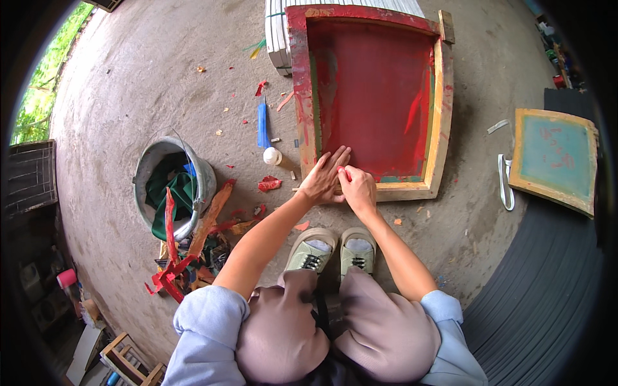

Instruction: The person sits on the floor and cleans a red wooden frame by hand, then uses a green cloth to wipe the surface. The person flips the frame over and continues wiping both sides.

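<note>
While we crouch over the wooden frame (440,116), our left hand (327,177) lies along its near left corner, fingers stretched out nearly flat toward the red mesh (380,96), gripping nothing that we can see. Our right hand (358,190) sits just beside it, fingers curled in tight at the mesh's near edge. A small red bit (341,169) shows at their tips; we cannot tell whether they pinch it or only press there.

The frame lies before our shoes (311,251), its far end over a stack of white slats (277,38). Whether the slats bear its weight is hidden from us; if they do, a hard tug toward us could drag the frame off them and onto our toes. Too sharp a pull or a digging nail at that edge could stretch or nick the mesh, and should our left hand lift, the corner might shift under the strain.

Near the frame's left side lies a blue tool (262,125) with a thin point, beside a white-topped bottle (272,156); a careless sweep of our left arm could knock the bottle over or meet that point. Loose peeled scraps (170,273) by the bucket (206,183) could snag a shoe if we step left.
</note>
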Demonstrator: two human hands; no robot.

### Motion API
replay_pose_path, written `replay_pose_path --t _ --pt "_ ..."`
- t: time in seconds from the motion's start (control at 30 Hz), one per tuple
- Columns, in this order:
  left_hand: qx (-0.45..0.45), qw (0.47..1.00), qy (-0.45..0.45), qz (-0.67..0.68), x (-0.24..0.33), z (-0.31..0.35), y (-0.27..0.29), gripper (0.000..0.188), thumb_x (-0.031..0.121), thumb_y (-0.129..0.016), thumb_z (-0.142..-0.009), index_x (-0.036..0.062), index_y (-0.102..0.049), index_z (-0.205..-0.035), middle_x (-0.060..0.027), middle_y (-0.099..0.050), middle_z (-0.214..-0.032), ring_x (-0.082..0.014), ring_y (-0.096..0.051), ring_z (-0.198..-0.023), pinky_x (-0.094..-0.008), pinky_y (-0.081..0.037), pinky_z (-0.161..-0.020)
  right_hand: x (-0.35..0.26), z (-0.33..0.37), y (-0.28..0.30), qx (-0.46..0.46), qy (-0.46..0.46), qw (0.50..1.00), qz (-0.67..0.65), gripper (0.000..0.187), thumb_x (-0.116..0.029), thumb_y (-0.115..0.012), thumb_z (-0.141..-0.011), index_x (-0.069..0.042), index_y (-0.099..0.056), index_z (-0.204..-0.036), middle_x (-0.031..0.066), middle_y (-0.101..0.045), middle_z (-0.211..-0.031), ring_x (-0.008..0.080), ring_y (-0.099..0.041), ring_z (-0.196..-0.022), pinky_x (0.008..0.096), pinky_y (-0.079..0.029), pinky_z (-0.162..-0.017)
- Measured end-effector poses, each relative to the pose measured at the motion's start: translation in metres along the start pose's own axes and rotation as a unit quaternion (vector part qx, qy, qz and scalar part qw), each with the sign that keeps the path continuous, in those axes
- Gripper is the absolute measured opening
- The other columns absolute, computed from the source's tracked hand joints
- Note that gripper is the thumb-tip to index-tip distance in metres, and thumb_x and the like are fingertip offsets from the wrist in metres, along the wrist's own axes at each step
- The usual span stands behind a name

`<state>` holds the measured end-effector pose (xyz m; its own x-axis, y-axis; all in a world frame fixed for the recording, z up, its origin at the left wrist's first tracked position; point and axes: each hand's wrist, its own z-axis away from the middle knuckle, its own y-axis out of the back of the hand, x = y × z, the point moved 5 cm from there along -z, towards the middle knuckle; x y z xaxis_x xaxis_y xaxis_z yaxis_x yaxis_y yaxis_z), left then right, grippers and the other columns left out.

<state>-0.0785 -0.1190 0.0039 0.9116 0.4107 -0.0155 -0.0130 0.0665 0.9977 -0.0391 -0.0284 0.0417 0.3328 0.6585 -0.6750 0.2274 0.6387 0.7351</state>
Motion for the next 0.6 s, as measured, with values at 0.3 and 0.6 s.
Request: replay_pose_path --t 0.3,0.6 --pt "0.021 1.0 -0.017 -0.001 0.002 0.0 0.004 0.098 0.073 -0.034 -0.081 -0.0027 -0.029 -0.144 -0.0146 -0.018 -0.155 -0.0246 -0.012 -0.145 -0.0414 -0.009 -0.117 0.125 0.022 0.077 0.046 -0.131 0.99 -0.003 0.026 -0.025 -0.045 -0.098 -0.006 -0.06 -0.088 0.0085 -0.057 -0.065 0.0169 -0.056 -0.057 0.0333 -0.044 -0.057" --pt "0.008 1.0 -0.012 0.028 0.001 0.0 0.006 0.095 0.068 -0.042 -0.082 -0.0012 -0.026 -0.145 -0.0131 -0.017 -0.155 -0.0233 -0.013 -0.145 -0.0427 -0.012 -0.116 0.188 0.093 0.155 -0.09 -0.143 0.964 0.203 0.036 0.001 -0.045 -0.089 -0.007 -0.058 -0.121 0.0172 -0.061 -0.099 0.0325 -0.06 -0.095 0.0386 -0.048 -0.08"
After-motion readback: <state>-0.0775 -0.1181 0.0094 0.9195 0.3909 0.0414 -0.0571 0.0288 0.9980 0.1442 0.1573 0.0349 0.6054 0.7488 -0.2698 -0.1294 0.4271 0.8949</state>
